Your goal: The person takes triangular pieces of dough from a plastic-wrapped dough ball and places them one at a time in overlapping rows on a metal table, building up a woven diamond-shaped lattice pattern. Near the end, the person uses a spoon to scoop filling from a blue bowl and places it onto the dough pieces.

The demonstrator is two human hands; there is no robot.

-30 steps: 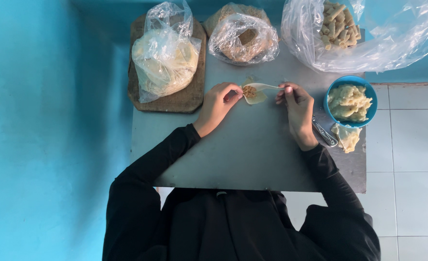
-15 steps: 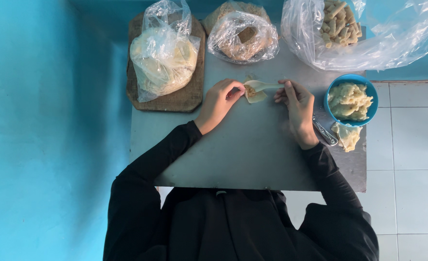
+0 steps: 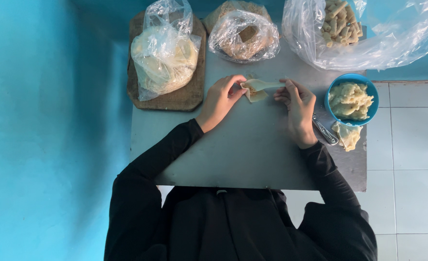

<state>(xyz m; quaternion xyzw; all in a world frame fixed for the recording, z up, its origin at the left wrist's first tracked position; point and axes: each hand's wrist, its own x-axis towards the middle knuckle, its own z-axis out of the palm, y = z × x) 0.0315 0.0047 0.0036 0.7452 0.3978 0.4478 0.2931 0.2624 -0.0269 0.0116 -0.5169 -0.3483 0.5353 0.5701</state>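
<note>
On the bench point(image 3: 233, 159) the wrapper point(image 3: 257, 89) lies between the hands, left hand point(image 3: 222, 96) and right hand point(image 3: 296, 104), with a board point(image 3: 175, 99) carrying a bag point(image 3: 164, 53) behind-left, two more bags point(image 3: 244, 34) point(image 3: 363, 34) behind, and a bowl point(image 3: 351, 99) right, a spoon point(image 3: 325, 129) beside it.

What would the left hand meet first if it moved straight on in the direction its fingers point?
The left hand points up and to the right, where its fingertips already pinch the pale wrapper. Past that, probably the clear bag of crumbs, though depth is unclear.
</note>
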